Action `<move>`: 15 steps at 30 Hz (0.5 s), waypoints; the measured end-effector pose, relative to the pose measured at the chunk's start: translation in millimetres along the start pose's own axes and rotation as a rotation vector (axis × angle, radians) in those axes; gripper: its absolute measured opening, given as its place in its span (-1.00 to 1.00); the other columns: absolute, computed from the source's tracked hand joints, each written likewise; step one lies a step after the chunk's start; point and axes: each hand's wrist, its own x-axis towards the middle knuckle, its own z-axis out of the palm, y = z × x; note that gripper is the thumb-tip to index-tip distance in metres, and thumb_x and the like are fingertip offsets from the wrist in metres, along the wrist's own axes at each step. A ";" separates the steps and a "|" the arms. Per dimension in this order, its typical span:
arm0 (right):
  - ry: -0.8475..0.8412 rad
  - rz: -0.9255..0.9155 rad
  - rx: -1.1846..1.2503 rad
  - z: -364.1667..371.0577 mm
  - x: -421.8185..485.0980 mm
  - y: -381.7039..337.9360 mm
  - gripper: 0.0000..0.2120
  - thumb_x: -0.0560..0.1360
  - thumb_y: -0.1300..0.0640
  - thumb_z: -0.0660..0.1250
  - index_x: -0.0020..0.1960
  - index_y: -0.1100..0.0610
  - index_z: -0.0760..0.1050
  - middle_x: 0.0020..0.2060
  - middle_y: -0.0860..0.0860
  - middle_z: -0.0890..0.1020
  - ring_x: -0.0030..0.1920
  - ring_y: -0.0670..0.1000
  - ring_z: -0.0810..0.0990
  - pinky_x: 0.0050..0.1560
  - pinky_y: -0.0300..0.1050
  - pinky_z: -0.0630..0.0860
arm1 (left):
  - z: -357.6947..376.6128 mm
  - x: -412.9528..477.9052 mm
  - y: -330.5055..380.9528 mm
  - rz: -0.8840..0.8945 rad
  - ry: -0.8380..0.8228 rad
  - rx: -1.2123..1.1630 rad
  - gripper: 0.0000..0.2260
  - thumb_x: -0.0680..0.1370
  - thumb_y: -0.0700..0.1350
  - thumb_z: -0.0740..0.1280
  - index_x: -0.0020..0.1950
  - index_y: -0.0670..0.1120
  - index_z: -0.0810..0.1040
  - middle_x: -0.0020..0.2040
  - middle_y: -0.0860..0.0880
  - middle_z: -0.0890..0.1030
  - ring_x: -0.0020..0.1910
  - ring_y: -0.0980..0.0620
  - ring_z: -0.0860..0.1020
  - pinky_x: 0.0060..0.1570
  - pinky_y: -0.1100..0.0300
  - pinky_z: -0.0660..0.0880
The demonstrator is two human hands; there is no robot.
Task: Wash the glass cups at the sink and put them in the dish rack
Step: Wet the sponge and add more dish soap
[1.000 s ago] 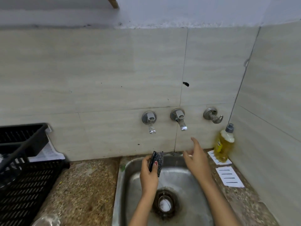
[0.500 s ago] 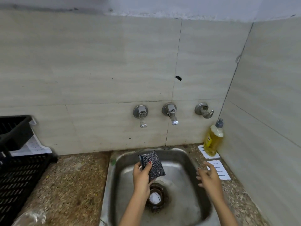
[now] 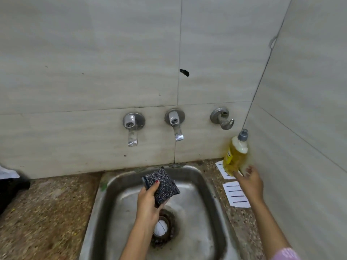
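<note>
My left hand point(image 3: 148, 201) holds a dark speckled scrub sponge point(image 3: 161, 184) over the steel sink point(image 3: 204, 186), thumb on top of it. My right hand point(image 3: 248, 182) is stretched toward the yellow dish soap bottle point(image 3: 235, 156) at the back right corner. Its spread fingers are at the bottle's base; the index fingertip seems to touch it. The sink basin holds a round drain point(image 3: 162, 228) with a white plug. No glass cup is in view. Only a dark corner of the dish rack point(image 3: 11, 188) shows at the left edge.
Two taps point(image 3: 132, 128) point(image 3: 175, 124) and a valve point(image 3: 222, 119) stick out of the tiled wall above the sink. White striped cards point(image 3: 236, 194) lie on the speckled stone counter point(image 3: 47, 212) right of the basin. A tiled side wall stands close on the right.
My right hand has moved from under the taps out to the soap bottle on the right. My left hand has turned the sponge flat side up. The view has swung right, cutting off the rack.
</note>
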 end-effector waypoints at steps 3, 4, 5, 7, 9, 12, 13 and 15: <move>-0.013 0.013 0.021 9.7 36.9 3.2 -0.51 0.40 0.17 0.46 0.25 0.32 0.40 0.18 0.24 0.54 0.17 0.24 0.50 -0.01 -0.11 0.33 | 7.9 12.7 -3.1 -0.003 0.033 0.013 -0.85 0.56 -0.30 0.21 -0.07 -0.06 0.47 -0.09 -0.12 0.56 -0.14 -0.09 0.53 -0.24 0.03 0.47; -0.015 0.022 0.041 14.9 47.7 7.1 -0.48 0.36 0.18 0.50 0.24 0.30 0.41 0.15 0.23 0.56 0.15 0.23 0.52 -0.02 -0.11 0.35 | 8.7 15.8 -4.5 -0.010 0.044 0.017 -0.86 0.56 -0.30 0.21 -0.05 -0.07 0.47 -0.08 -0.13 0.56 -0.13 -0.10 0.53 -0.23 0.03 0.46; -0.007 0.031 0.069 20.4 58.3 10.9 -0.43 0.31 0.18 0.54 0.24 0.27 0.41 0.14 0.21 0.57 0.13 0.23 0.54 0.00 -0.08 0.40 | 9.8 19.6 -6.1 -0.016 0.056 0.021 -0.87 0.56 -0.30 0.21 0.00 -0.10 0.47 -0.06 -0.14 0.56 -0.13 -0.11 0.53 -0.23 0.03 0.46; 0.021 0.051 0.100 34.1 75.1 17.8 -0.31 0.20 0.14 0.60 0.24 0.21 0.40 0.14 0.18 0.57 0.11 0.20 0.55 0.08 0.04 0.47 | 9.5 26.8 -7.7 -0.025 0.077 0.029 -0.86 0.56 -0.29 0.21 0.07 -0.11 0.45 -0.02 -0.17 0.56 -0.12 -0.12 0.53 -0.22 0.03 0.46; 0.068 0.074 0.120 47.4 86.9 22.3 -0.26 0.17 0.10 0.62 0.26 0.20 0.39 0.15 0.17 0.56 0.12 0.20 0.55 0.12 0.09 0.49 | 8.6 31.7 -6.8 -0.035 0.095 0.051 -0.88 0.56 -0.29 0.22 0.02 -0.10 0.47 -0.02 -0.17 0.57 -0.12 -0.12 0.54 -0.23 0.04 0.46; 0.149 0.087 0.142 60.3 100.5 24.5 -0.30 0.22 0.13 0.60 0.27 0.21 0.39 0.18 0.20 0.55 0.15 0.22 0.54 0.14 0.09 0.48 | 8.4 34.7 -3.8 -0.037 0.116 0.100 -0.87 0.56 -0.28 0.22 -0.04 -0.06 0.48 -0.05 -0.15 0.58 -0.12 -0.11 0.54 -0.24 0.06 0.46; 0.172 0.072 0.139 61.6 103.2 24.7 -0.34 0.24 0.14 0.59 0.25 0.21 0.41 0.17 0.20 0.56 0.14 0.23 0.54 0.14 0.09 0.47 | 7.9 35.2 -3.0 -0.037 0.115 0.107 -0.87 0.56 -0.28 0.22 -0.04 -0.06 0.48 -0.05 -0.15 0.58 -0.12 -0.11 0.54 -0.24 0.06 0.46; 0.187 0.028 0.120 61.4 103.8 26.2 -0.43 0.26 0.15 0.57 0.20 0.24 0.46 0.13 0.22 0.58 0.10 0.24 0.56 0.10 0.08 0.48 | 6.4 35.3 -1.8 -0.042 0.109 0.122 -0.88 0.56 -0.27 0.22 -0.02 -0.07 0.48 -0.04 -0.16 0.57 -0.12 -0.11 0.54 -0.23 0.05 0.46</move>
